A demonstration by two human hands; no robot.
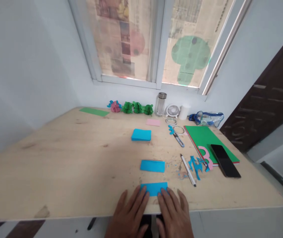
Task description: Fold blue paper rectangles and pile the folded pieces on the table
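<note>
Along the wooden desk (69, 165) near edge, the nearest blue paper strip (153, 189) lies lengthwise, my left hand (131, 211) and right hand (175, 211) unclenched upon opposite ends.

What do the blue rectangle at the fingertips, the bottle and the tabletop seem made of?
Blue rectangle: probably matte paper; flat colour, straight edges.
Bottle: clear glass or plastic, see-through; its shiny grey lid looks metallic.
Tabletop: likely wood or laminate, low sheen; knot-like brown marks show.

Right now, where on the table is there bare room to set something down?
Widest: left of the blue papers and left hand, from green strip to near table edge. Crowded: the right, with pen, scraps and phone.
</note>
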